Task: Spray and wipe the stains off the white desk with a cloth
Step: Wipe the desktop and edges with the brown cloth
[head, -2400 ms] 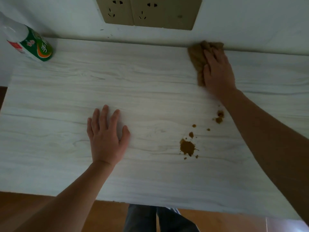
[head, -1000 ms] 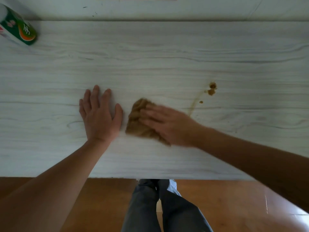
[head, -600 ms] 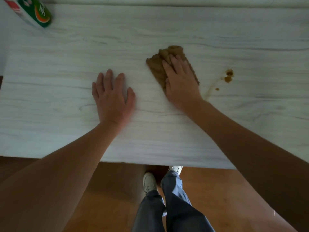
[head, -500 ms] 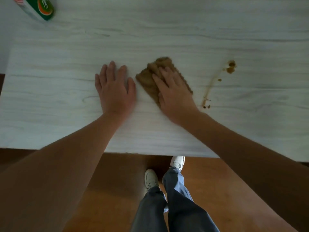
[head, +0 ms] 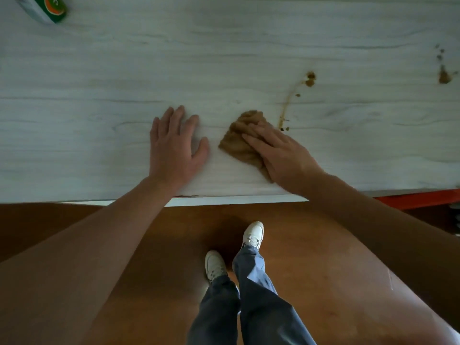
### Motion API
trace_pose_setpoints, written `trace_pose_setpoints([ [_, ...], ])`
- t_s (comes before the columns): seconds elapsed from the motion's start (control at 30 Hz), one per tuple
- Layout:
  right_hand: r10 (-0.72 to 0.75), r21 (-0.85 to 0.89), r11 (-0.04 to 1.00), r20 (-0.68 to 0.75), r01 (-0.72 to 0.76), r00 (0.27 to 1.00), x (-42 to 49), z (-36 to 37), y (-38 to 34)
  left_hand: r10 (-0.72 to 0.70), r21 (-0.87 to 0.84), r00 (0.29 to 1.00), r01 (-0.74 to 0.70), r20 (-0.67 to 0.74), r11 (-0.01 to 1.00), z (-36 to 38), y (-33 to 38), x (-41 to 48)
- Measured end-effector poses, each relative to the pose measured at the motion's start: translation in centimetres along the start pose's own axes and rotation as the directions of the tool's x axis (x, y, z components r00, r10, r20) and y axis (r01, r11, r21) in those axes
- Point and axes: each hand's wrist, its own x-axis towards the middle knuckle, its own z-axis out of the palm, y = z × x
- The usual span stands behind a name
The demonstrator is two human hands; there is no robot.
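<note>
The white wood-grain desk [head: 99, 78] fills the top half of the view. My right hand [head: 281, 155] presses flat on a crumpled brown cloth [head: 241, 140] near the desk's front edge. My left hand [head: 174, 148] lies flat beside it, fingers spread, holding nothing. A thin brown smear [head: 286, 108] runs from just right of the cloth up to two brown spots [head: 310, 79]. Another brown stain [head: 444, 75] sits at the far right. A green and white spray bottle [head: 48, 7] stands at the top left corner, mostly cut off.
Below the desk's front edge is a brown wooden floor [head: 161, 245], with my legs in dark trousers [head: 249, 295] and white shoes. An orange-red strip [head: 423, 199] shows under the desk's right end.
My right hand has swept the cloth from the wall over the large stain, leaving a thin smear, then back toward the front edge. My left hand stays flat. The view has tilted down.
</note>
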Motion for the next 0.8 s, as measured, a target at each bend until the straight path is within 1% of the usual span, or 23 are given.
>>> trace_pose_setpoints([
  [0.07, 0.201, 0.035, 0.979, -0.026, -0.2, 0.979, 0.7, -0.9, 1.6, -0.017, -0.016, 1.0, 0.017, -0.018, 1.0, 0.0, 0.0, 0.1],
  [0.13, 0.389, 0.067, 0.92, -0.042, -0.386, 0.92, 1.3, -1.0, 1.6, -0.022, -0.014, 0.999, 0.022, -0.032, 1.0, -0.1, 0.1, 0.0],
  [0.2, 0.498, 0.062, 0.866, -0.04, -0.495, 0.866, 2.0, -0.5, -0.3, -0.016, -0.011, 0.999, 0.016, -0.038, 1.0, -0.1, 0.2, -0.2],
  [0.27, 0.532, 0.06, 0.846, -0.035, -0.529, 0.846, 2.1, 0.3, -2.9, -0.01, -0.003, 0.999, 0.01, -0.037, 1.0, -0.2, 0.3, -0.2],
  [0.33, 0.479, 0.047, 0.878, -0.029, -0.477, 0.878, 1.6, 0.8, -4.9, -0.014, 0.004, 0.999, 0.014, -0.033, 1.0, -0.3, 0.4, -0.1],
  [0.43, 0.331, 0.003, 0.944, 0.039, -0.331, 0.943, 0.0, 1.0, -6.8, -0.02, 0.001, 0.999, 0.02, -0.029, 1.0, -0.5, 0.5, -0.2],
  [0.5, 0.238, -0.027, 0.971, 0.073, -0.236, 0.969, -1.2, 1.2, -7.2, -0.023, -0.007, 1.0, 0.023, -0.019, 1.0, -0.5, 0.5, -0.2],
  [0.67, 0.071, -0.002, 0.997, 0.085, -0.071, 0.994, -2.1, 0.1, -4.6, -0.017, 0.004, 1.0, 0.017, -0.012, 1.0, -0.5, 0.3, 0.1],
  [0.73, 0.014, -0.025, 1.0, 0.099, -0.011, 0.995, -1.8, -0.3, -3.4, -0.014, 0.005, 1.0, 0.014, -0.027, 1.0, -0.5, 0.2, 0.0],
  [0.8, -0.031, -0.046, 0.998, 0.071, 0.034, 0.997, -1.2, -0.4, -1.7, -0.013, 0.005, 0.999, 0.013, -0.045, 1.0, -0.4, 0.3, 0.1],
])
